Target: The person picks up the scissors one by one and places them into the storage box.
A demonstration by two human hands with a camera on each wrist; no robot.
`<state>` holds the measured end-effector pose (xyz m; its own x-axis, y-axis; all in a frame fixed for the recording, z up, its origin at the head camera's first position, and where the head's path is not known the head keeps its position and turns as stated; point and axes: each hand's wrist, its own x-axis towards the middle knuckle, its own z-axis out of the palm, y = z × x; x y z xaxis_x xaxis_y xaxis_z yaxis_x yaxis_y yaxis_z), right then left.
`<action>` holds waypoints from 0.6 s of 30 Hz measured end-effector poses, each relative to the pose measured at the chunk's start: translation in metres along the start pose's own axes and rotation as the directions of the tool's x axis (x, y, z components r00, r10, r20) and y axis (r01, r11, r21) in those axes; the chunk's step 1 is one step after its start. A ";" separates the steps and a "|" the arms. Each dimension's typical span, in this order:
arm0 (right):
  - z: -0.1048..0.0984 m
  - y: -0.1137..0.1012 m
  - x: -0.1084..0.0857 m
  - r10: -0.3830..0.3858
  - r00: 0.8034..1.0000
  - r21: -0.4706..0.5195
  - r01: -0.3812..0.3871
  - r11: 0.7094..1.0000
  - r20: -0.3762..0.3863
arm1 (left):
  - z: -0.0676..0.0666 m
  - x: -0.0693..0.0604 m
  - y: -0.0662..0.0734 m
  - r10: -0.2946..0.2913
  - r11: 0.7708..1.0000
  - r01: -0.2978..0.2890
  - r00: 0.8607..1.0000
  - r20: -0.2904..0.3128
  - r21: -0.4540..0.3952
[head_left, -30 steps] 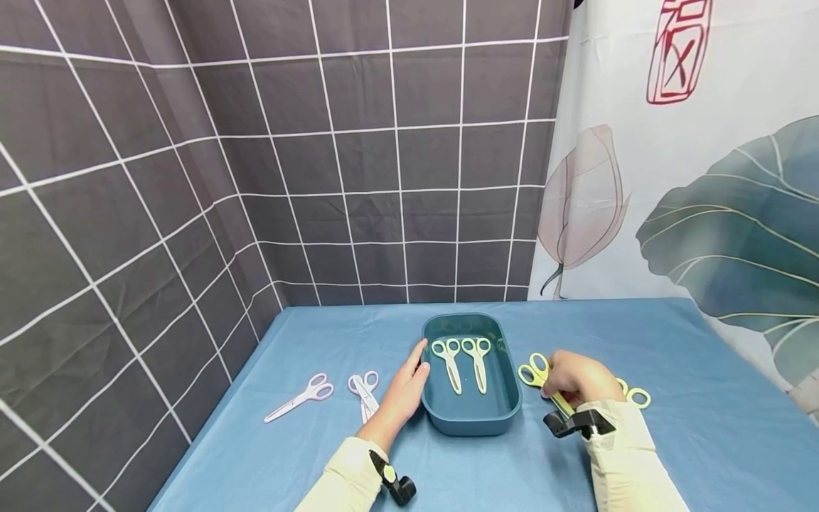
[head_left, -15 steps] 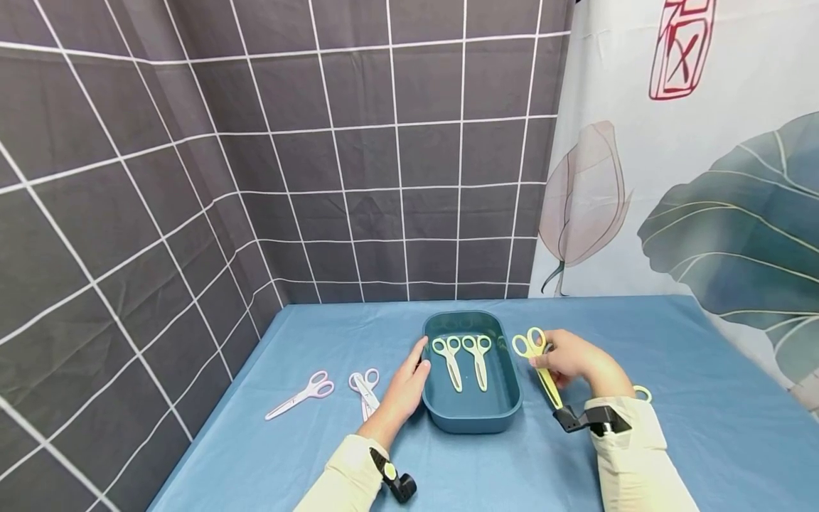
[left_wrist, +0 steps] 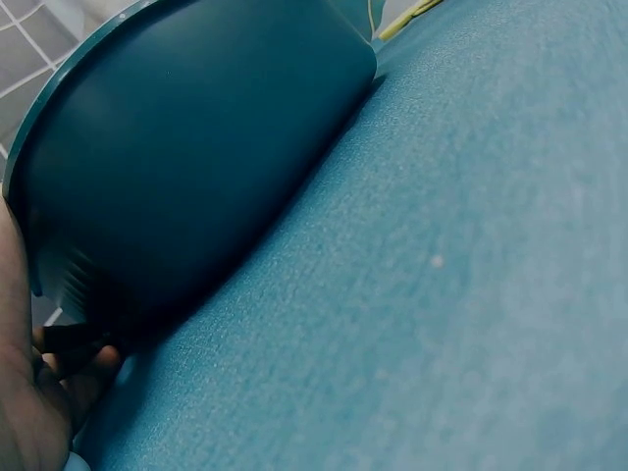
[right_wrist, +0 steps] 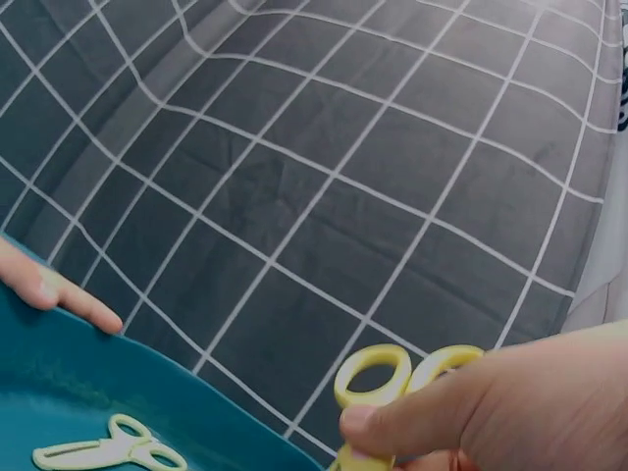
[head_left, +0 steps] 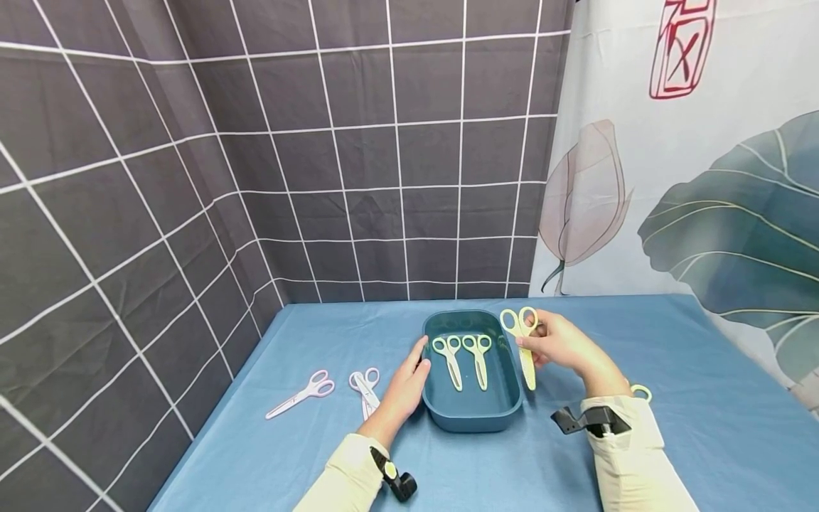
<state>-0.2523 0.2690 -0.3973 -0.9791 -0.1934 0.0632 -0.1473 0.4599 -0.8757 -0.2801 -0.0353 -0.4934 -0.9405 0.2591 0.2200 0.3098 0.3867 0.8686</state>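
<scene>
A dark teal plastic bin (head_left: 473, 424) stands on the blue cloth, with two pairs of pale green scissors (head_left: 452, 363) side by side inside. At its left wall, my left hand (head_left: 403, 387) holds the side, two digits over the rim and other fingers low by the base in the left wrist view. My right hand (head_left: 563, 345) pinches yellow scissors (head_left: 527, 363) just below the finger loops, thumb on the near side. These scissors point downward, beside and partly over the bin's right rim.
Pink-handled scissors (head_left: 307, 395) lie at the left. Another pink-handled pair (head_left: 366, 387) lies partly behind my left hand. A yellow loop (head_left: 642, 391) shows behind my right forearm. A grid-patterned curtain (head_left: 384, 163) hangs beyond the table.
My right hand has lifted the yellow scissors and carried them left and away from me to the bin's right rim, turning them more upright. The left hand and bin hold still.
</scene>
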 end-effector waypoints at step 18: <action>0.007 -0.010 0.004 -0.060 0.996 0.148 0.069 0.987 -0.065 | 0.000 -0.001 0.000 -0.007 1.000 0.007 1.000 0.004 0.005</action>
<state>-0.2536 0.2580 -0.3918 -0.9756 -0.1639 0.1462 -0.1919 0.3122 -0.9304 -0.2792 -0.0358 -0.4938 -0.9420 0.2598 0.2126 0.3042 0.3928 0.8679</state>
